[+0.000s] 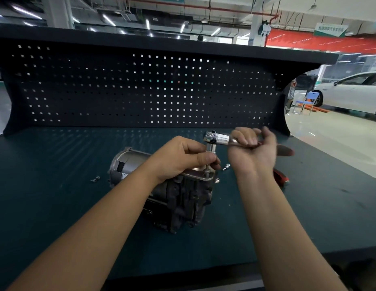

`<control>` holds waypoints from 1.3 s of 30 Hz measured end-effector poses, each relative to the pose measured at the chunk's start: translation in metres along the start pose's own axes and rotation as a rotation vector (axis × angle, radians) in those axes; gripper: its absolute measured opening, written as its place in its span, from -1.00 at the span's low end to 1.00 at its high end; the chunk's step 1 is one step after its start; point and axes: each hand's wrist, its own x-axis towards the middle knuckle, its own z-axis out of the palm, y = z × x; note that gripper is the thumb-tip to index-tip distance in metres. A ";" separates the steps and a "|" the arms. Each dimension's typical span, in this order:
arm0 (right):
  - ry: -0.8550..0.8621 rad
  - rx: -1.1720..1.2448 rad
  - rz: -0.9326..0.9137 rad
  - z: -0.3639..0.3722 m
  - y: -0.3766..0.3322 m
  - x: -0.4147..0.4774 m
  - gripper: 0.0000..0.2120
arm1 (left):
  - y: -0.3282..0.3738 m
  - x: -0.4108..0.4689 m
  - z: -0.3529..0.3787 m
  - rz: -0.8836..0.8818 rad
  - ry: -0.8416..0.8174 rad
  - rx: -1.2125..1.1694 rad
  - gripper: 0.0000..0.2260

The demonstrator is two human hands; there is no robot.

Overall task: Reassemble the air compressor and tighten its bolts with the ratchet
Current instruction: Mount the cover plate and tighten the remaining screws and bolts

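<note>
The grey air compressor (178,198) lies on the dark green bench top (57,196), its round motor end toward the left. A chrome ratchet (217,138) with a socket stands upright over a bolt on the compressor's top plate (206,176). My left hand (182,158) rests on the compressor, fingers pinching the socket below the ratchet head. The ratchet's handle is gripped by my right hand (253,148), which is blurred; the dark red handle end sticks out to the right.
A loose bolt (225,167) lies right of the compressor, and small fasteners (95,179) lie to its left. A red tool (281,177) sits behind my right wrist. A black pegboard (140,91) walls the bench's back. A white car and blue chair stand far right.
</note>
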 end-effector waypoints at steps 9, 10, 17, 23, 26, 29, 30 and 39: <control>-0.690 -0.969 -0.885 -0.004 0.030 -0.074 -0.72 | 0.001 -0.001 0.002 0.004 0.051 0.001 -0.87; -0.724 -1.021 -0.935 -0.006 0.032 -0.076 -0.72 | 0.002 -0.001 0.002 0.005 0.048 0.007 -0.86; -0.394 -0.534 -0.452 0.009 0.008 -0.042 -0.55 | 0.000 -0.002 0.000 0.008 0.021 0.008 -0.77; -0.030 -0.068 0.017 0.003 -0.004 -0.004 -0.57 | -0.001 -0.001 0.000 0.018 0.015 0.012 -0.76; -0.092 -0.142 -0.104 0.003 -0.005 -0.015 -0.56 | -0.002 0.000 0.000 0.013 0.023 0.032 -0.83; -0.303 -0.411 -0.390 0.006 0.004 -0.041 -0.55 | -0.003 0.000 0.000 -0.005 0.030 0.019 -0.80; -0.398 -0.526 -0.516 0.006 0.011 -0.051 -0.57 | -0.003 0.001 0.000 -0.004 0.038 0.011 -0.82; -0.461 -0.736 -0.710 0.005 0.021 -0.061 -0.61 | -0.002 -0.002 -0.001 0.010 0.001 -0.051 -0.85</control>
